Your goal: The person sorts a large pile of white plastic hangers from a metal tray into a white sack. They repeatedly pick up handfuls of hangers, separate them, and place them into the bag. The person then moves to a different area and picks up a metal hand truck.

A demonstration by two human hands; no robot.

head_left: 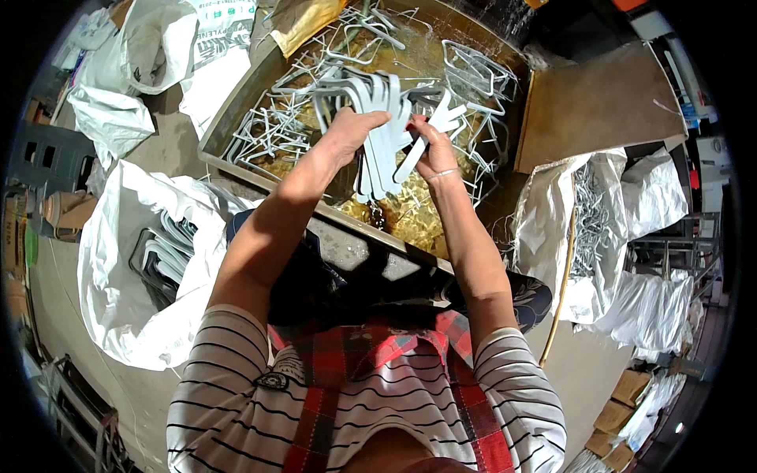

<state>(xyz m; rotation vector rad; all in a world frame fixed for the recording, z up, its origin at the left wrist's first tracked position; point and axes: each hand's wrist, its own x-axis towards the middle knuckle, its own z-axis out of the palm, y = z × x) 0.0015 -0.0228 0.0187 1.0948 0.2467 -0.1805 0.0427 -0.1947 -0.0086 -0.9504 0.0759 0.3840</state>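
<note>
My left hand (356, 132) is closed round a stack of light-grey bent strips (382, 150), long and flat with curved upper ends. Beside it, my right hand (435, 151) grips several more grey strips (446, 113) that fan out to the upper right. Both hands are above a wide metal trough (251, 175) of yellowish water. Drips fall from the lower ends of the stack. Thin pale bent rods (272, 130) lie heaped in the trough's left side, and looped grey frames (481, 71) lie at its right. The strips partly hide my fingers.
To my left stands an open white sack (110, 260) holding grey bent pieces (169, 248). On the right, another white sack (544, 213) holds small metal hooks (590, 209), with a wooden stick (566, 272) leaning against it. A brown board (603, 102) borders the trough's right side.
</note>
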